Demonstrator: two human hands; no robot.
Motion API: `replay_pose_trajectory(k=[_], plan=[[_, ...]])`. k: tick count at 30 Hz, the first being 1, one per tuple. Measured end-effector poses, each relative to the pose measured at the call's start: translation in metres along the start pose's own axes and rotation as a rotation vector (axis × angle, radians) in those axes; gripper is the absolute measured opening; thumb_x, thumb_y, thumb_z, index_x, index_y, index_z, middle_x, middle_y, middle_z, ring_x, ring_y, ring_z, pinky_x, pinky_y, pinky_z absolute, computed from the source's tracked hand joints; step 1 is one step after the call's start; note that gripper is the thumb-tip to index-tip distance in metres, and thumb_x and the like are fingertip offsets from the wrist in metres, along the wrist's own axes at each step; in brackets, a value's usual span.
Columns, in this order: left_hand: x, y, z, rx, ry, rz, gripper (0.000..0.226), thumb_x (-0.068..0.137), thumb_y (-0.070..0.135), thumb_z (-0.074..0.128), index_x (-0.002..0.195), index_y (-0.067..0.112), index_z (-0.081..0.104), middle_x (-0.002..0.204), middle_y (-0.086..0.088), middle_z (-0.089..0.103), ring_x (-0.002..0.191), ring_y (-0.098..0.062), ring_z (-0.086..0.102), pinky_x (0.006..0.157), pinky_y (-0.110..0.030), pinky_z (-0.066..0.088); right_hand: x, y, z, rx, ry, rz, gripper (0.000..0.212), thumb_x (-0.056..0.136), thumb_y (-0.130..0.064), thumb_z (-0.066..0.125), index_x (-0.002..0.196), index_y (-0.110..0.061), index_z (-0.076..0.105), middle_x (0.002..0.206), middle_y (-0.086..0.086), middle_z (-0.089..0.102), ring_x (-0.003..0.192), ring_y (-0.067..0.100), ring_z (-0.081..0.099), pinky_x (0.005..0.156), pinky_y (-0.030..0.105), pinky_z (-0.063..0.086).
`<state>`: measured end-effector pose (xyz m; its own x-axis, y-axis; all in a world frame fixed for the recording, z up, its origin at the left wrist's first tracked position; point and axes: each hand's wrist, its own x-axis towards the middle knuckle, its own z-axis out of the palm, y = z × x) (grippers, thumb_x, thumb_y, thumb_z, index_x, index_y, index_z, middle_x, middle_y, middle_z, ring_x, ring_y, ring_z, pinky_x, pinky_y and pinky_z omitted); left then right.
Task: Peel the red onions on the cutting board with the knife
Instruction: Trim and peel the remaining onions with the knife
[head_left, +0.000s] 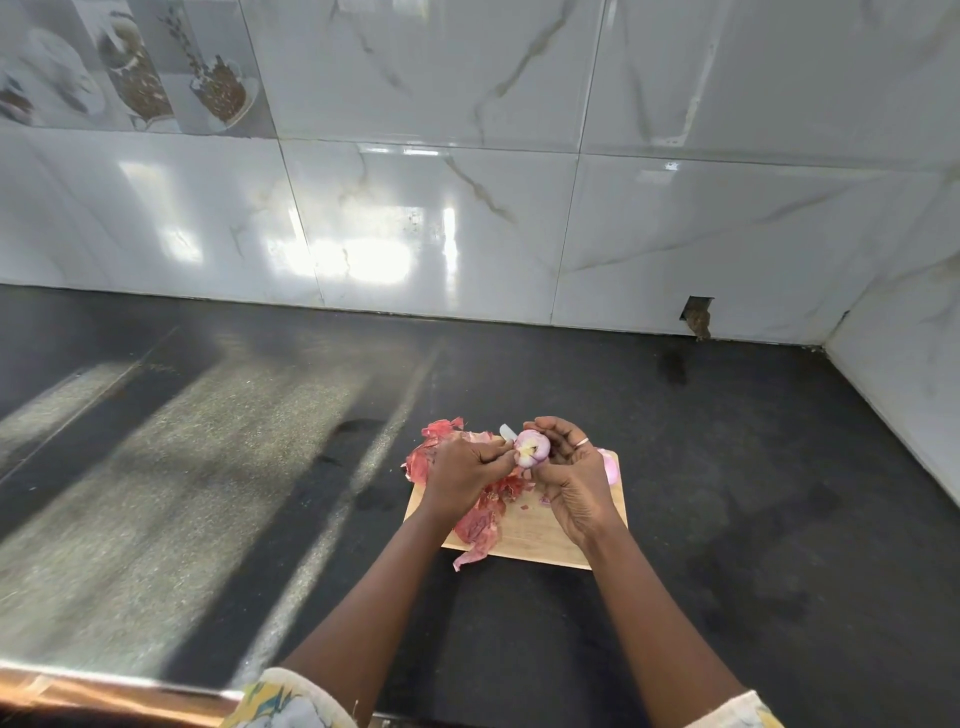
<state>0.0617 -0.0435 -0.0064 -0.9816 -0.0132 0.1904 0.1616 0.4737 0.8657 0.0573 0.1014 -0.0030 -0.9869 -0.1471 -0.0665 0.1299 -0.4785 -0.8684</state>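
Red onion is cupped in the right hand — steadied for the knife gripped by the left hand.

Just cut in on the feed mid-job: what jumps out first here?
A pale, mostly peeled onion is held in the right grip above the wooden cutting board, with the left grip holding the knife beside it. A heap of red peels covers the board's left side, and a second pinkish onion sits at its right edge.
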Motion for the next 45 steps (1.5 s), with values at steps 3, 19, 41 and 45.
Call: replay_pose_trajectory(k=[3,19,41,45], plan=[[-0.001,0.001,0.001,0.026,0.012,0.024,0.015,0.082,0.011,0.066,0.093,0.003,0.072,0.071,-0.002,0.07,0.048,0.007,0.048,0.049,-0.009,0.033,0.0,0.001,0.0,-0.006,-0.001,0.0,0.055,0.069,0.036,0.049,0.101,-0.007,0.06,0.099,0.004,0.069,0.092,0.019,0.066,0.064,0.022,0.056],[-0.006,0.002,-0.004,-0.123,0.048,-0.013,0.025,0.077,0.021,0.073,0.101,0.013,0.071,0.091,-0.004,0.073,0.075,-0.001,0.064,0.073,-0.032,0.054,0.001,0.002,-0.001,0.037,0.01,-0.001,0.054,0.071,0.036,0.046,0.104,-0.005,0.059,0.103,0.009,0.067,0.092,0.023,0.066,0.061,0.023,0.057],[-0.003,0.012,0.007,0.066,0.239,-0.097,0.008,0.071,0.012,0.073,0.072,0.011,0.066,0.067,0.003,0.067,0.061,-0.004,0.057,0.059,-0.012,0.043,-0.001,-0.005,-0.002,0.264,0.034,0.12,0.05,0.068,0.033,0.034,0.092,-0.003,0.06,0.091,0.016,0.068,0.08,0.03,0.068,0.063,0.03,0.057],[-0.003,0.014,0.004,-0.041,0.232,-0.156,0.009,0.071,0.013,0.072,0.072,0.014,0.063,0.067,0.008,0.064,0.064,-0.005,0.059,0.062,-0.014,0.046,-0.002,-0.006,-0.001,0.384,0.016,0.167,0.042,0.074,0.029,0.032,0.096,0.003,0.056,0.097,0.022,0.069,0.091,0.037,0.069,0.085,0.04,0.051]])
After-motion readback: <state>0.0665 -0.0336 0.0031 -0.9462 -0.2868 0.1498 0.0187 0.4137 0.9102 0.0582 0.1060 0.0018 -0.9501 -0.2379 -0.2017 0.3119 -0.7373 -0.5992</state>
